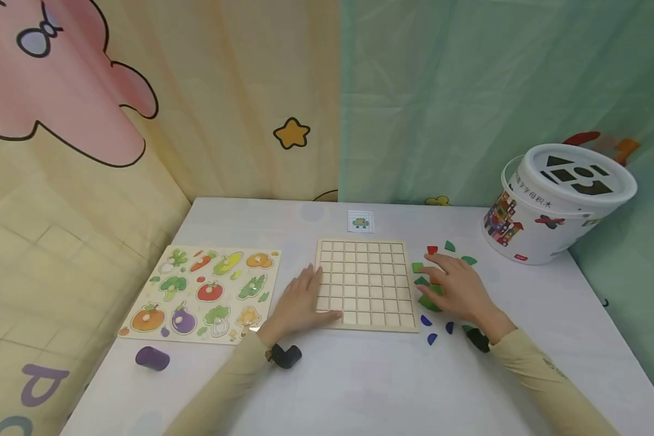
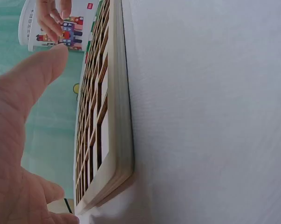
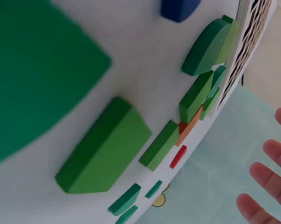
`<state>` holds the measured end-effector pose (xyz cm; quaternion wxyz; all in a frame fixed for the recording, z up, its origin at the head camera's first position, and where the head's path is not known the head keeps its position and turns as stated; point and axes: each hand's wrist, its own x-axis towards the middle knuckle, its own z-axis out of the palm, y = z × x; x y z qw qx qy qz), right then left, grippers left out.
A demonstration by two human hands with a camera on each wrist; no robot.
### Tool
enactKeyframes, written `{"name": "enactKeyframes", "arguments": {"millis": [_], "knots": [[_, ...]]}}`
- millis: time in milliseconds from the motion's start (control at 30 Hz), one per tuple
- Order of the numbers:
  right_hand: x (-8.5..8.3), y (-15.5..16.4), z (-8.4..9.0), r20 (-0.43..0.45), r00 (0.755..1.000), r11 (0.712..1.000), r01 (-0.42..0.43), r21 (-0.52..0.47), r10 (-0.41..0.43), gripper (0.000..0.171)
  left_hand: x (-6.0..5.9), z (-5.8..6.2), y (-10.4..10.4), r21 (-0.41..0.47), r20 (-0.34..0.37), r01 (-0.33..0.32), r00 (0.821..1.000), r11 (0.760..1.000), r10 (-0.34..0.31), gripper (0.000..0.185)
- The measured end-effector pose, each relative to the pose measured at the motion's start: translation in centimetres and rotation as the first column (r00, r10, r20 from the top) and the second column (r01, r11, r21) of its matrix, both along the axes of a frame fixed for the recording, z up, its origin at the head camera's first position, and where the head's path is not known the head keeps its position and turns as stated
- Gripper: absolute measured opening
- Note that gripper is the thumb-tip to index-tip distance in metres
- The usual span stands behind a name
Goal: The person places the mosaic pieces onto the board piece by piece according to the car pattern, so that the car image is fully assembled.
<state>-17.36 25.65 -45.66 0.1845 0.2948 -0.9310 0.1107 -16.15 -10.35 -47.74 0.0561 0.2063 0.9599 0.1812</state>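
A wooden grid board (image 1: pixel 365 283) with bare square cells lies flat in the middle of the table. At its left side my left hand (image 1: pixel 296 304) is spread, fingers along the left edge and thumb by the near left corner. My right hand (image 1: pixel 462 289) hovers over the loose coloured blocks to the right of the board, fingers apart and holding nothing. Those blocks include a red block (image 1: pixel 432 249), a green block (image 3: pixel 105 149), an orange block (image 3: pixel 189 126) and a blue half-round block (image 1: pixel 449 327). The hand hides some of them in the head view.
A small pattern card (image 1: pixel 361 221) lies behind the board. At left is a vegetable puzzle board (image 1: pixel 196 293), with a purple cylinder (image 1: pixel 152 358) in front of it. A white bucket (image 1: pixel 550 209) with a shape-sorter lid stands at the back right, near the curtain (image 1: pixel 501 97).
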Motion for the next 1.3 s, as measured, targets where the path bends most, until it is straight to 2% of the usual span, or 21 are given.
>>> {"name": "enactKeyframes", "arguments": {"millis": [67, 167, 300, 433, 500, 600, 700, 967, 1133, 1300], "knots": [[-0.1, 0.3, -0.2, -0.008, 1.0, 1.0, 0.02, -0.02, -0.02, 0.037, 0.3, -0.5, -0.1, 0.023, 0.034, -0.017, 0.999, 1.0, 0.016, 0.115], [-0.5, 0.7, -0.4, -0.002, 0.998, 0.996, 0.067, -0.059, -0.067, 0.032, 0.7, -1.2, -0.2, 0.067, 0.049, -0.021, 0.999, 0.998, 0.018, 0.12], [-1.0, 1.2, -0.4, 0.056, 0.988, 0.983, 0.149, -0.107, -0.144, 0.028, 0.8, -1.8, -0.3, 0.094, 0.016, -0.001, 1.0, 0.996, 0.0, 0.125], [-1.4, 1.4, -0.2, 0.16, 0.969, 0.972, 0.209, -0.106, -0.19, 0.026, 0.8, -2.2, -0.5, 0.107, -0.01, 0.006, 1.0, 0.994, -0.005, 0.125], [-1.7, 1.6, 0.0, 0.244, 0.946, 0.966, 0.241, -0.096, -0.212, 0.026, 0.7, -2.3, -0.5, 0.115, -0.021, 0.003, 1.0, 0.993, 0.0, 0.124], [-2.3, 2.1, 0.1, 0.366, 0.896, 0.949, 0.303, -0.089, -0.252, 0.026, 0.8, -2.5, -0.5, 0.13, -0.034, -0.005, 0.999, 0.991, 0.01, 0.124], [-3.2, 3.1, 0.1, 0.449, 0.849, 0.927, 0.36, -0.106, -0.278, 0.027, 0.8, -2.7, -0.6, 0.13, -0.045, -0.01, 0.999, 0.991, 0.016, 0.124], [-5.1, 6.1, 0.7, 0.509, 0.788, 0.864, 0.479, -0.156, -0.346, 0.03, 0.8, -3.0, -0.8, 0.101, -0.08, -0.007, 0.997, 0.995, 0.015, 0.122], [-5.3, 7.7, 0.6, 0.555, 0.754, 0.85, 0.505, -0.148, -0.352, 0.032, 0.7, -3.1, -0.9, 0.101, -0.095, -0.002, 0.995, 0.995, 0.011, 0.122], [-4.8, 8.6, 0.0, 0.565, 0.747, 0.845, 0.512, -0.154, -0.35, 0.034, 0.7, -3.2, -1.0, 0.098, -0.109, 0.001, 0.994, 0.995, 0.01, 0.121]]}}
